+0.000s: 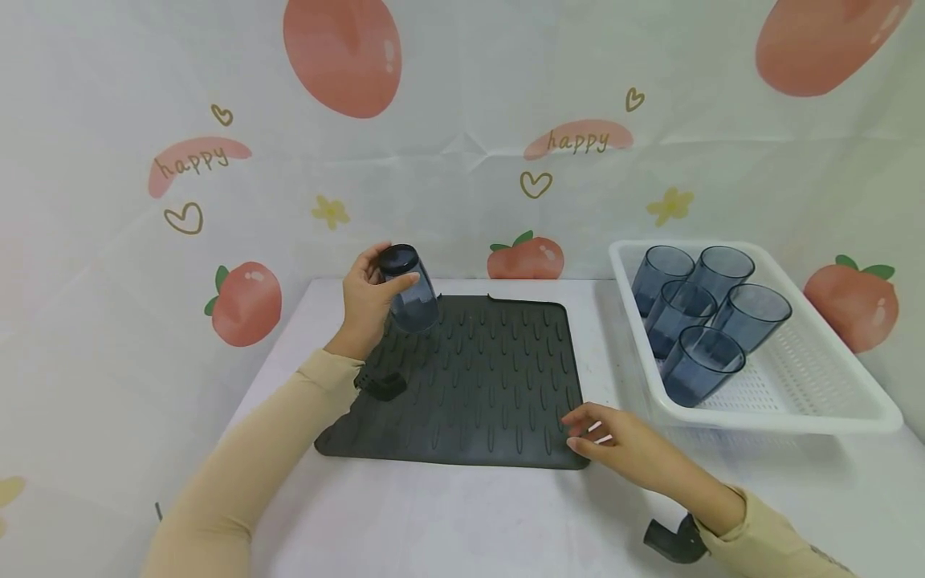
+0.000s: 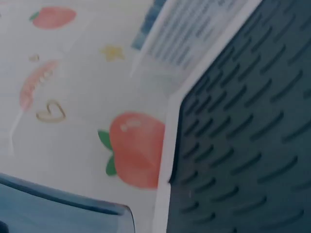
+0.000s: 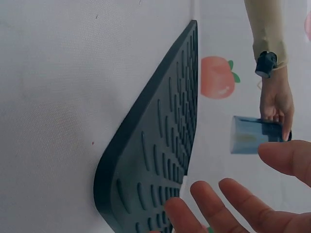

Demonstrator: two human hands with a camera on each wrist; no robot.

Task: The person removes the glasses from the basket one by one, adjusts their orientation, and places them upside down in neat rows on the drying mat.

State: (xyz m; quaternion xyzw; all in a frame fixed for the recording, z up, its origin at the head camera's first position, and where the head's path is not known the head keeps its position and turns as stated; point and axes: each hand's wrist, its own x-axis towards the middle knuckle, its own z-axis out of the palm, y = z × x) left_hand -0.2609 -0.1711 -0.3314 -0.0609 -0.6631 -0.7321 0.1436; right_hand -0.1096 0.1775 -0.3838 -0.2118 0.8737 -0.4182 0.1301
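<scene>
- A white backdrop (image 1: 448,64) printed with peaches and "happy" hangs behind a white table (image 1: 448,514).
- On the table lies a dark ribbed mat (image 1: 477,393), likely rubbery and grippy.
- The left hand (image 1: 365,307) holds a blue see-through tumbler (image 1: 415,311) near its base, fingers and thumb around it; the tumbler hangs base up above the mat's far left part, apart from it.
- The right hand (image 1: 614,441) is loosely spread, holding nothing, by the mat's near right corner.
- Five matching tumblers (image 1: 702,373) lean mouth up in a white basket (image 1: 780,421) at right.
- The tumbler looks stiff, smooth and fairly light, perhaps slippery; glass or plastic I cannot tell, so treat it as fragile. The thick base or lower wall seems the best hold.
</scene>
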